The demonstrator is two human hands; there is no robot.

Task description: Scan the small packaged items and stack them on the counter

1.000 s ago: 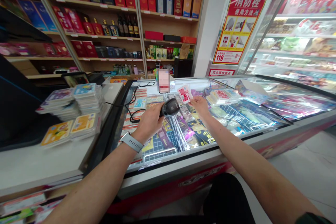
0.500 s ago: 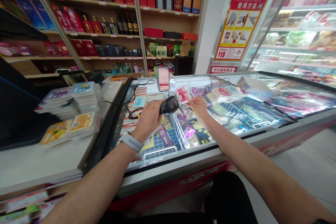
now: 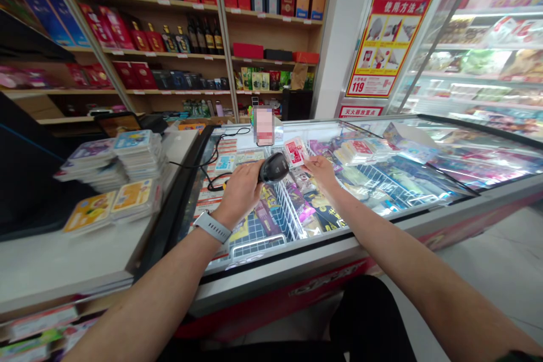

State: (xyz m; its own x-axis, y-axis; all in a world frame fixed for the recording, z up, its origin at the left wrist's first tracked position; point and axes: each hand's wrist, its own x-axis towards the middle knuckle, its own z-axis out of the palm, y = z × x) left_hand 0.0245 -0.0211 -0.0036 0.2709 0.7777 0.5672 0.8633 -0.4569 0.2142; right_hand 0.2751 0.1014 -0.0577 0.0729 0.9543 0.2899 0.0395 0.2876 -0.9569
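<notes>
My left hand (image 3: 242, 189) is closed around a black handheld barcode scanner (image 3: 274, 168), whose head points right. A cable (image 3: 215, 167) trails over the freezer glass on the left. Between the thumb and fingers of my right hand (image 3: 321, 171) is the edge of a red-and-white card (image 3: 296, 151), held just in front of the scanner head. Card and scanner are close together; whether they touch I cannot tell. Both hands are above the glass top of a chest freezer (image 3: 271, 271), with wire baskets and wrapped goods under it.
A pile of similar cards (image 3: 360, 151) lies on the glass to the right, beside a curved printed sheet (image 3: 409, 144). Card stacks (image 3: 138, 158) stand on the left counter (image 3: 63, 263). A pink panel (image 3: 264, 124) stands at the freezer's back. Shelves of boxes and bottles rise behind.
Almost nothing differs. Both hands keep the scanner and the card in nearly the same place; the view has shifted very slightly.
</notes>
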